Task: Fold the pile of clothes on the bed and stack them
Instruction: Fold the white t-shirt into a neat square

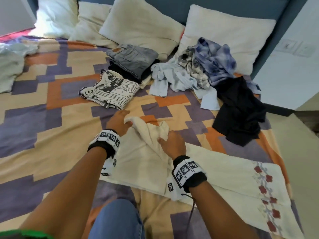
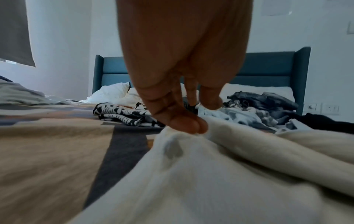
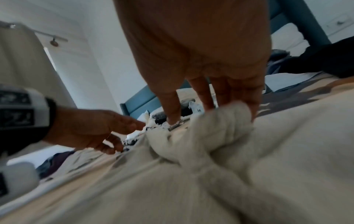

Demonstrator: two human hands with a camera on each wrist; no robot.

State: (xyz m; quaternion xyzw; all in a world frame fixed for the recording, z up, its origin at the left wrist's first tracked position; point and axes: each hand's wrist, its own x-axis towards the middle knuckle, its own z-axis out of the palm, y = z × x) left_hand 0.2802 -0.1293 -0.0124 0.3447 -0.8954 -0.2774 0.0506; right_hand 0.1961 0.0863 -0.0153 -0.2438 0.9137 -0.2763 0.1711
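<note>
The cream cotton garment with a red-flower border (image 1: pixel 224 171) lies spread on the bed with its orange, purple and beige block-pattern cover (image 1: pixel 43 100), directly in front of the person. Its long axis runs from the far left, where both hands work, down toward the near right, where the flowered hem trails off near the bed's edge.

The left hand (image 1: pixel 119 123) pinches the far left corner of the cloth, thumb and forefinger closed on a small peak of fabric; the left wrist view shows those fingertips (image 2: pixel 189 124) pressed together on the cloth. The right hand (image 1: pixel 170 144) sits just beside it, to the right and nearer the body, its fingers bunched round a thick gather of the same cloth (image 3: pixel 220 125). So both grips are clamped on one end, close together, and almost all of the garment stretches away to the right of them.

The coming move probably depends on that: the right hand is nearer the long free end, so it seems better placed to travel along the cloth while the left anchors the corner.

Beyond the hands lie a folded black-and-white newsprint-pattern top (image 1: pixel 110 90), folded grey jeans (image 1: pixel 133 57) on a dark stack, and the unfolded heap of blue, checked and black clothes (image 1: pixel 207 71).
</note>
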